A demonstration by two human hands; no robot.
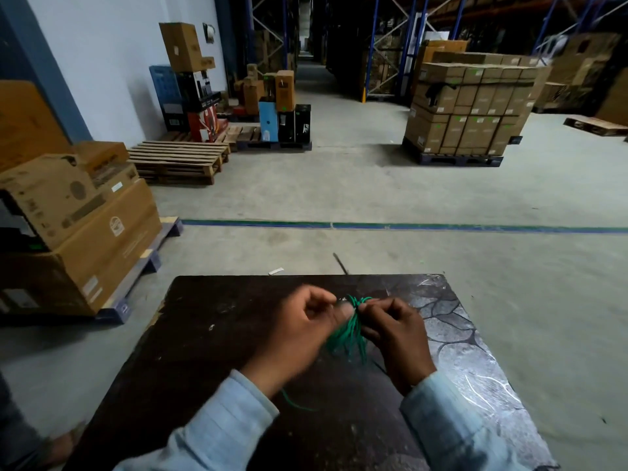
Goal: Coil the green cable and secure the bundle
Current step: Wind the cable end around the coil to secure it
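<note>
My left hand (299, 329) and my right hand (396, 329) meet at the lower centre of the frame, both with fingers curled in and pinching the top of the green cable (350, 331), which hangs between them as a bunch of loops gathered above the dark counter (210, 338). The left thumb presses against the upper part of the bundle, and the right fingertips close on the strands just beside it; the motion blur keeps me from telling exactly which strand each finger has. A loose tail (294, 402) of the same cable lies on the counter lower down, beside my left sleeve (224, 423), running out from under the wrist. I judge that the coiling is mostly done and that I am at the securing step, working a turn of cable around the neck of the bundle near its top. The next move calls for keeping the loops pinched tight with one hand while the other carries the free end around and tucks it through, without letting the loops spring apart.
</note>
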